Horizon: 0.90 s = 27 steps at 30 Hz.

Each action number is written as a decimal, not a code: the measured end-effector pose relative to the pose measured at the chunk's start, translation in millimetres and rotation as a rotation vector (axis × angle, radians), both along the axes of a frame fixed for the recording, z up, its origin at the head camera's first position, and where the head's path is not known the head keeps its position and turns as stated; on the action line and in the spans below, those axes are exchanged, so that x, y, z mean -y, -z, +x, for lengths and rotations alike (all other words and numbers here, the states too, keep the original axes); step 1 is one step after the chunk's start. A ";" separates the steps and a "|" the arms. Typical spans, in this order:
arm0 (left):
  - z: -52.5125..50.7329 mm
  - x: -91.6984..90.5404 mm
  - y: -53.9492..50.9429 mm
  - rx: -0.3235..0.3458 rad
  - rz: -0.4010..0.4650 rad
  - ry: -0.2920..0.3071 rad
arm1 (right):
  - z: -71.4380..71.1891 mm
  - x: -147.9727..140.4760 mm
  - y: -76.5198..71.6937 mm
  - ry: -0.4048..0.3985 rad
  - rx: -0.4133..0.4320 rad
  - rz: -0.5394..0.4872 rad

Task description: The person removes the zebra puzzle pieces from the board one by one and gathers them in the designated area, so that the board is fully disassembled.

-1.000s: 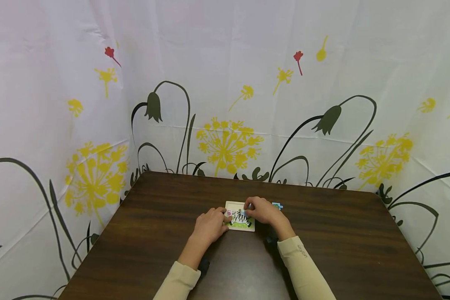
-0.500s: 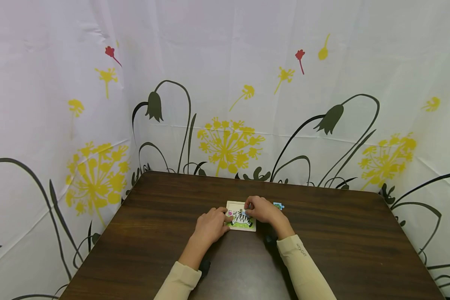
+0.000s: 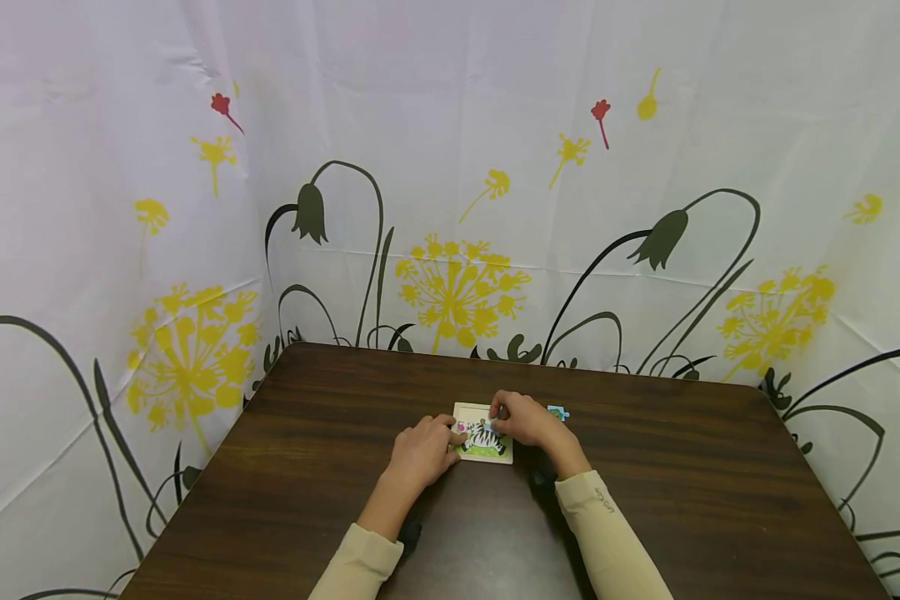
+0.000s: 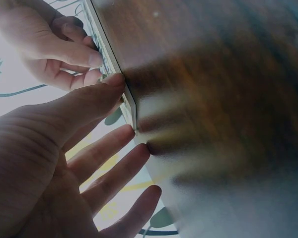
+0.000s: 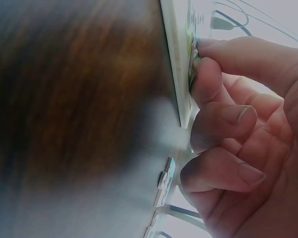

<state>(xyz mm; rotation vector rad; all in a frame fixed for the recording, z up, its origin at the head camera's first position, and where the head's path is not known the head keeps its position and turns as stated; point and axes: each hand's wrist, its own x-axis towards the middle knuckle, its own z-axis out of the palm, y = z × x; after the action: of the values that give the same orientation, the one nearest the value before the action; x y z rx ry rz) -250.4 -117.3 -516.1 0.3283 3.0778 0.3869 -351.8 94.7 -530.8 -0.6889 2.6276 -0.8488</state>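
A small wooden puzzle board (image 3: 471,410) with a zebra picture (image 3: 482,438) lies on the table. My left hand (image 3: 420,452) rests at the board's left side. In the left wrist view its thumb (image 4: 102,96) presses on the board's near edge, and the other fingers are spread and fairly straight. Over the upper right of the picture, my right hand (image 3: 527,420) pinches a puzzle piece (image 5: 191,79) between thumb and forefinger. Most of that piece is hidden by the fingertips. Its remaining fingers curl loosely beside the board.
A loose blue and green puzzle piece (image 3: 557,412) lies right of the board, behind the right hand. The right wrist view shows another loose piece (image 5: 151,225) near it. The dark wooden table (image 3: 307,417) meets a flower-printed white curtain (image 3: 450,125) at its far edge.
The head view has shifted very slightly. Both hands keep nearly the same place at the board, the right one still pinching the puzzle piece.
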 end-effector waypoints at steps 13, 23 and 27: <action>0.5 -0.3 2.6 0.010 -0.004 0.000 | 2.7 -3.8 -2.9 0.019 -0.040 0.003; -0.8 0.3 4.6 -0.014 -0.009 -0.005 | 4.1 -22.3 -24.6 0.047 -0.176 -0.041; -1.8 0.5 4.4 -0.019 0.007 -0.006 | 0.8 -33.9 -28.0 0.047 -0.202 -0.074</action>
<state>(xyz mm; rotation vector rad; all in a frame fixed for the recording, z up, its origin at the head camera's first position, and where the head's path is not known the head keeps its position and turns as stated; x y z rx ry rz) -252.2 -117.8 -520.5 0.3252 3.0976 0.3972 -351.1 128.6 -502.9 -0.7724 2.8127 -0.9396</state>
